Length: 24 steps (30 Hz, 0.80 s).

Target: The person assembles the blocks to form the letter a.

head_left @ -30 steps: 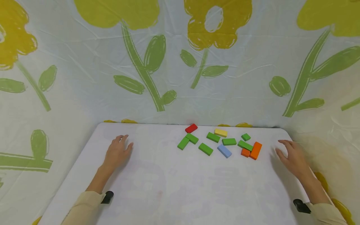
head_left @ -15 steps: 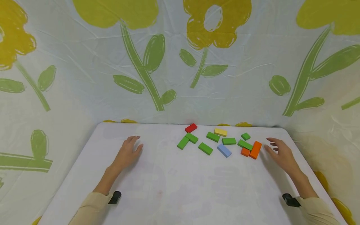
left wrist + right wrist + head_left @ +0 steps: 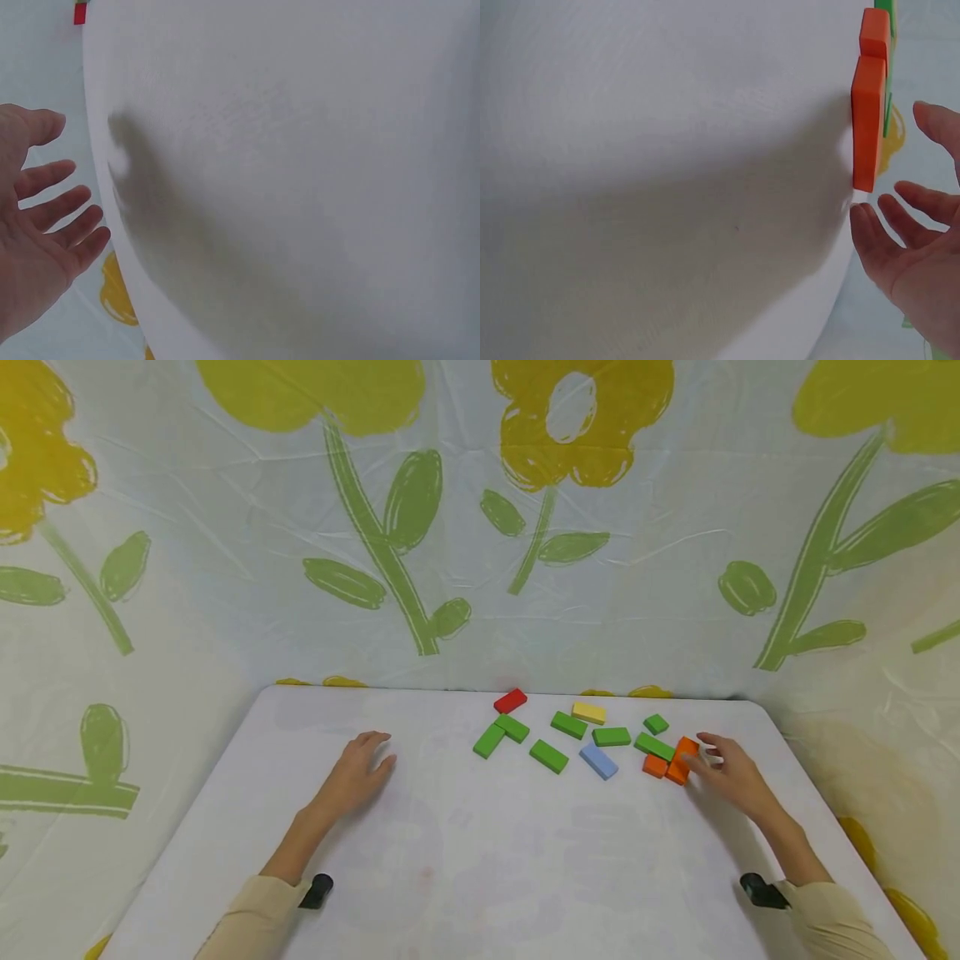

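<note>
Nearest: beige fabric cuffs, each with a small black wrist device at its inner side, over a smooth white tabletop.

Left hand: holds nothing, fingers loosely extended, well apart from every block. Right hand: also ungripped, thumb and fingers spread beside the long orange rectangular block, apparently painted wood. In the head view the thumb overlaps this block; contact cannot be confirmed.

Around it: a short orange block and a long green rectangular block, the three seemingly touching. Leftward: a pale blue rectangular block and green rectangular blocks, two of which meet at an angle. Farther: a small green block, a yellow rectangular block and a red rectangular block.

Progress, as judged: barely begun. All blocks lie loose on the tabletop, none lifted or stacked; all handling seems left to do.

Farthest: flower-printed pale sheeting.
</note>
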### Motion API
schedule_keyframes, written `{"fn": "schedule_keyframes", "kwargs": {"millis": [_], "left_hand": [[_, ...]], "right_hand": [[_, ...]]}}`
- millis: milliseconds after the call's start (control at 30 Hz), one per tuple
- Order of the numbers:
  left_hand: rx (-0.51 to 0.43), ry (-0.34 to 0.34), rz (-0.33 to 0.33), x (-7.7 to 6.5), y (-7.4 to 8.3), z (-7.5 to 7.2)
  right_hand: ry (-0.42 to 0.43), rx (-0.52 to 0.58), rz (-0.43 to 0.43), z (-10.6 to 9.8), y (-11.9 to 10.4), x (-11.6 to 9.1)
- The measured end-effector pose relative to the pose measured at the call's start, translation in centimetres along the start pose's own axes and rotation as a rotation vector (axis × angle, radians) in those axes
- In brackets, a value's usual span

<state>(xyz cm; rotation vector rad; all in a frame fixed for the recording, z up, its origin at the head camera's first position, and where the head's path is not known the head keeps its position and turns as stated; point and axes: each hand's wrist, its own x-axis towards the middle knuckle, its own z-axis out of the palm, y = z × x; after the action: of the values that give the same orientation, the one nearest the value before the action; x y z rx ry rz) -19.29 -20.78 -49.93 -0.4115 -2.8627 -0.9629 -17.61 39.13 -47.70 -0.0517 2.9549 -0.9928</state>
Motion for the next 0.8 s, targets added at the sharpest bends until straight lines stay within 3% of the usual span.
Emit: {"fn": "schedule_keyframes", "kwargs": {"millis": [167,533,800], "left_hand": [[0.000,-0.029,-0.014,-0.19,0.27,0.15],[-0.015,-0.048,-0.006,-0.31,0.12,0.70],[0.002,-0.054,0.023,-0.41,0.07,1.03]], "right_hand": [[-0.040,-0.029,0.027,0.37,0.17,0.23],[-0.048,-0.065,-0.005,1.01,0.43,0.51],[-0.115,0.023,0.075,0.90,0.15,0.51]]}}
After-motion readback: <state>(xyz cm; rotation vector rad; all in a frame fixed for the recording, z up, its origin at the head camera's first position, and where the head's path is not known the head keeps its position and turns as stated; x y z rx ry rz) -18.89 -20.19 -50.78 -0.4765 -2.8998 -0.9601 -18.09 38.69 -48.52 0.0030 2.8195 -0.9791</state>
